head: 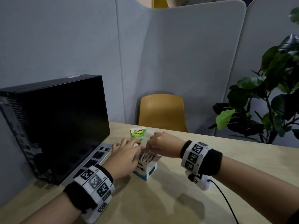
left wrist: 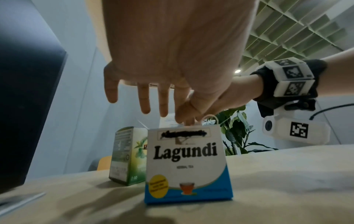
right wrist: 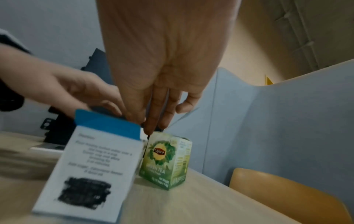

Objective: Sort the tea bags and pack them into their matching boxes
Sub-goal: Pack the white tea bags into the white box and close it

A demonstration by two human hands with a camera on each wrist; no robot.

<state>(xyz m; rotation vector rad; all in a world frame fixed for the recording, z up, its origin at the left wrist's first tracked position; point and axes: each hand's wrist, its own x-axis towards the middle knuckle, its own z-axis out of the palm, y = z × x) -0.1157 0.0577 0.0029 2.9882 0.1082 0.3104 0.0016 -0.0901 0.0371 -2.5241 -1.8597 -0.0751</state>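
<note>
An open white-and-blue Lagundi box (head: 146, 170) (left wrist: 187, 159) (right wrist: 91, 163) stands on the table with several tea bags (head: 145, 156) upright inside. Just behind it is a green tea box (head: 138, 133) (left wrist: 128, 156) (right wrist: 166, 159). My left hand (head: 124, 152) (left wrist: 172, 60) lies over the Lagundi box's left top edge, fingers straight and spread. My right hand (head: 161, 144) (right wrist: 162, 60) reaches down from the right into the box opening, its fingertips bunched on a thin dark tea bag string (right wrist: 147, 138). A white string loop (left wrist: 210, 121) sticks up at the box top.
A black computer case (head: 61, 120) stands at the left with a flat silver board (head: 95, 157) at its foot. A yellow chair (head: 161, 110) and a plant (head: 267, 94) are beyond the wooden table (head: 161, 199). A black cable (head: 224, 201) trails from my right wrist.
</note>
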